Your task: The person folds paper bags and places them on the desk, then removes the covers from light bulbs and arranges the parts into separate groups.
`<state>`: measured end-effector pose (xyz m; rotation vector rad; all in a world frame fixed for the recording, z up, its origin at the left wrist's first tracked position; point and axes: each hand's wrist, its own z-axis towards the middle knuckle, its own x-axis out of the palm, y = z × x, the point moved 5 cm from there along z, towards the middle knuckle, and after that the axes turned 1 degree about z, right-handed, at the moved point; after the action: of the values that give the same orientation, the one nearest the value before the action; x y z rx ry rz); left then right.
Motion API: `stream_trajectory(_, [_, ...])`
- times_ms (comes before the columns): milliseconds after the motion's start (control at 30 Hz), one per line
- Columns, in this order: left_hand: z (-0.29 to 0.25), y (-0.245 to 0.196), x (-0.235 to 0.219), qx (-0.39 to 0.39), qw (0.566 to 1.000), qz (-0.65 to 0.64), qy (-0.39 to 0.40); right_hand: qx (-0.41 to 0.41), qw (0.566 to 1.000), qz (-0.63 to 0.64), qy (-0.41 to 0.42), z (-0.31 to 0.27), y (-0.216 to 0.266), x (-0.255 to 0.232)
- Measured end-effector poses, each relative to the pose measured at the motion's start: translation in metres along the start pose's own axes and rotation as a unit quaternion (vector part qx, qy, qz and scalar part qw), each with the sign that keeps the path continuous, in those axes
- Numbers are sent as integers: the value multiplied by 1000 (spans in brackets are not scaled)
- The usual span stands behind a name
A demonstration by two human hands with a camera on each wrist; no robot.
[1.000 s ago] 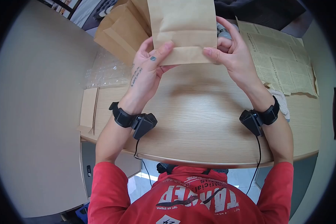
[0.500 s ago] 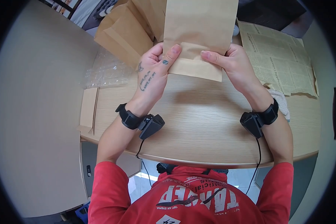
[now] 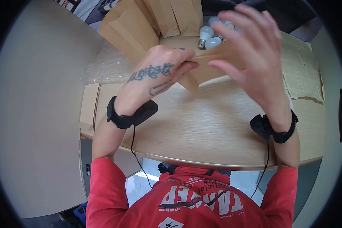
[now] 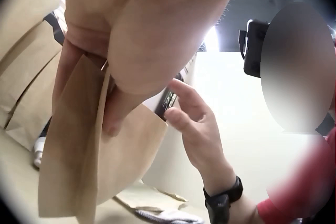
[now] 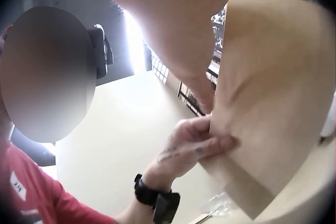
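The left hand [image 3: 155,72] pinches a brown paper bag [image 3: 212,62] by its edge between thumb and fingers, holding it above the table. In the left wrist view the folded bag [image 4: 73,145] hangs from those fingers. The right hand [image 3: 256,53] is raised at the bag's right side, fingers spread and blurred; whether it touches the paper cannot be told. From the right wrist, the bag's broad side [image 5: 273,92] shows, with the left thumb on it. Behind the bag several white light bulbs [image 3: 206,33] lie together, partly hidden by the right hand.
Other brown paper bags [image 3: 129,34] stand at the back left, more [image 3: 174,17] at the back centre. Clear plastic wrap [image 3: 112,66] and flat brown card [image 3: 89,104] lie at the left of the table [image 3: 201,129]. Printed paper [image 3: 302,72] lies at the right.
The right hand has let go of the bag and lifted, fingers spreading. The left hand has turned over, tilting the bag and lowering it, so the bulbs and back bags show.
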<state>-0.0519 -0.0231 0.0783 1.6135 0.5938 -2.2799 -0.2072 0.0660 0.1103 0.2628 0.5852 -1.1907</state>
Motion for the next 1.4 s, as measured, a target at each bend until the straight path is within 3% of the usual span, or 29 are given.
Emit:
stream_trajectory(33, [2,-7,0,17,1000,7,1,3,998,55,18,-14,-6,13])
stream_trajectory(133, [3,-3,-8,-73,985,-145,-52,23,991,103,83,-22,-22,22])
stream_trajectory(233, [0,20,0,-136,934,-312,-107,67,986,125,87,-19,-32,17])
stream_trajectory(333, [2,3,-11,-60,970,-190,-138,58,984,168,26,-18,-22,18])
stream_trajectory(433, [6,-9,-11,-57,957,-257,-123,31,974,207,87,-20,-26,17])
stream_trajectory(500, [6,4,7,-82,919,-356,-151,88,960,250,88,-16,-32,11])
stream_trajectory(567, [6,8,11,-96,919,-351,-149,125,949,278,78,-15,-32,10])
stream_trajectory(633, [3,5,4,-100,957,-245,-116,143,944,290,59,-12,-26,12])
stream_trajectory(733, [5,-23,-10,-31,987,-113,-107,146,921,349,96,-11,-16,12])
stream_trajectory(833, [6,-14,9,-50,948,-293,-116,129,934,314,112,-15,-31,9])
stream_trajectory(867, [6,-10,14,-53,923,-361,-124,168,917,345,108,-17,-34,9])
stream_trajectory(933, [2,-9,12,-63,941,-311,-117,243,875,407,101,-19,-38,11])
stream_trajectory(1067, [1,-21,-6,1,975,-188,-120,210,882,415,78,-17,-35,13])
stream_trajectory(1167, [4,-19,-11,4,976,-200,-87,232,866,434,88,-17,-38,9])
stream_trajectory(1267, [6,-17,-8,-84,957,-274,-54,273,829,482,80,-17,-42,10])
stream_trajectory(1400, [9,-22,-7,-42,953,-277,-116,304,805,502,86,-18,-43,15])
